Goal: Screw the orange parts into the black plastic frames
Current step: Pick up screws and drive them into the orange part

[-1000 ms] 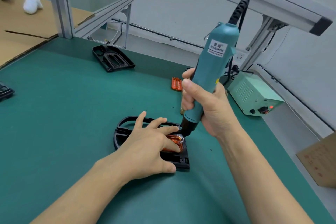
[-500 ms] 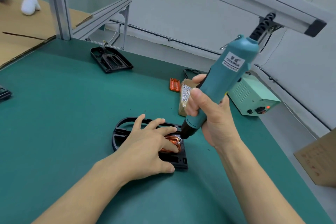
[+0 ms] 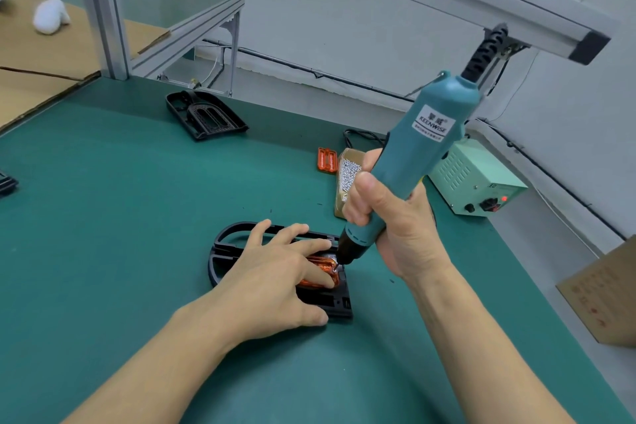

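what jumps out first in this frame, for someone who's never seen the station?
The teal electric screwdriver, gripped in the right hand at centre right, leans with its tip down on the orange part. That part sits in a black plastic frame on the green mat, under the flat fingers of the left hand. Behind lie a box of screws, a spare orange part and a second black frame.

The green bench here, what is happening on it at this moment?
A person is screwing an orange part into a black frame on the green bench. The left hand presses flat on the part and frame. The right hand grips an electric screwdriver, tip down at the part's corner. A box of screws, a spare orange part and another frame lie farther back.
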### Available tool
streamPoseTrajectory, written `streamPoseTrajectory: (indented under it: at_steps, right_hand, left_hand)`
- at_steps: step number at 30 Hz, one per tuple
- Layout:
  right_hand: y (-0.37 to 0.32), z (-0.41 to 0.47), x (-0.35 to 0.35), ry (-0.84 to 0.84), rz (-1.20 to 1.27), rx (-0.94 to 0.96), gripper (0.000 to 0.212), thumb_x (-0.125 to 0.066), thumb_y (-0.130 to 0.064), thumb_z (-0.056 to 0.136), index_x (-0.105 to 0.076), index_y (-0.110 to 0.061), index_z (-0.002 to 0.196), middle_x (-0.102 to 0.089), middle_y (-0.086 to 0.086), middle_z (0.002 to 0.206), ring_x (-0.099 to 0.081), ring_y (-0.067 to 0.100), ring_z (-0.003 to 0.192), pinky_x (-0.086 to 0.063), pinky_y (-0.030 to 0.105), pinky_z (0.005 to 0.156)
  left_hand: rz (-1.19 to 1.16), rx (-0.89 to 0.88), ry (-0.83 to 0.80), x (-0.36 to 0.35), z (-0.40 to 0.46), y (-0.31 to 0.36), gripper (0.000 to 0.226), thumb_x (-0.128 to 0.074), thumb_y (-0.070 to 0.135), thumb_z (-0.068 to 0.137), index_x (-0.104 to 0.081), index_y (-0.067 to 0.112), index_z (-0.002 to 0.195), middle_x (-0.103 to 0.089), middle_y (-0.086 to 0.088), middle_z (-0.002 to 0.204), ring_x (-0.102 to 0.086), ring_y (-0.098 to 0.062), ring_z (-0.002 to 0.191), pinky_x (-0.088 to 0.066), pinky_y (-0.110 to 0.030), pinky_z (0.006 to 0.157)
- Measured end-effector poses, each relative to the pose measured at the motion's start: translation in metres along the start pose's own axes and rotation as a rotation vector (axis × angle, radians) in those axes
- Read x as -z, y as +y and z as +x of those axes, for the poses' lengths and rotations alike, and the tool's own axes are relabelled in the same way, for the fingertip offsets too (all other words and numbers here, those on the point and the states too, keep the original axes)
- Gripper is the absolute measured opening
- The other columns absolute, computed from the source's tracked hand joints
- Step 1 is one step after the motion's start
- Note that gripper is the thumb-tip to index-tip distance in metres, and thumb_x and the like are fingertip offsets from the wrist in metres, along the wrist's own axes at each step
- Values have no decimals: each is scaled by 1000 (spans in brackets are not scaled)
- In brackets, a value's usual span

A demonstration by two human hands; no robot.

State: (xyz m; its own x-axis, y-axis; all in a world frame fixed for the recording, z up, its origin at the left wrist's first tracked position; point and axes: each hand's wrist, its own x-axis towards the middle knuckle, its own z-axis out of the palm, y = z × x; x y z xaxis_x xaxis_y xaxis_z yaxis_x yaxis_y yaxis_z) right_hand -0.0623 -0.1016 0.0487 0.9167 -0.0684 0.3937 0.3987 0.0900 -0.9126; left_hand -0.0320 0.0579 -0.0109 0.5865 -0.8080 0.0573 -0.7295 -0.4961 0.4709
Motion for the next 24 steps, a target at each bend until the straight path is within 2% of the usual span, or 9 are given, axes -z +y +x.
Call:
streamPoseTrajectory:
  at_steps: [9,13,15,19,24]
  right_hand:
    - [-2,-2,-1,27,42,-11,17,-68,-17,77,-62,-20,92,-46,-5,52,-40,13,45,-41,25,53]
    - [-4,-1,-2,141,39,7,12,-70,-21,76,-67,-22,88,-46,-4,53,-39,14,46,-40,25,54]
    - [-3,-2,-3,181,25,4,11,-71,-16,78,-66,-21,86,-45,-3,52,-38,15,46,-40,26,54]
    - [-12,3,-6,169,-22,3,9,-64,-10,81,-61,-15,88,-44,-4,51,-36,15,45,-37,27,52]
    - [-55,24,6,212,113,135,8,-64,-13,84,-61,-20,84,-44,-7,57,-39,9,46,-39,21,50]
  left_hand:
    - [-3,-4,9,-1,0,-2,47,-62,61,72,-58,52,118,-19,30,151,5,5,141,17,-38,112]
    - [-8,-3,10,-1,0,-1,47,-62,60,72,-58,52,118,-19,31,151,5,5,141,17,-38,112]
    - [-3,0,7,0,0,-1,47,-62,60,72,-58,52,118,-18,31,151,5,5,140,16,-38,112]
    - [0,11,4,0,0,-1,46,-62,59,72,-59,50,117,-18,31,151,5,5,141,15,-38,113]
    - [-7,11,14,-1,0,-2,45,-63,60,72,-60,50,116,-20,32,150,4,6,140,18,-33,110]
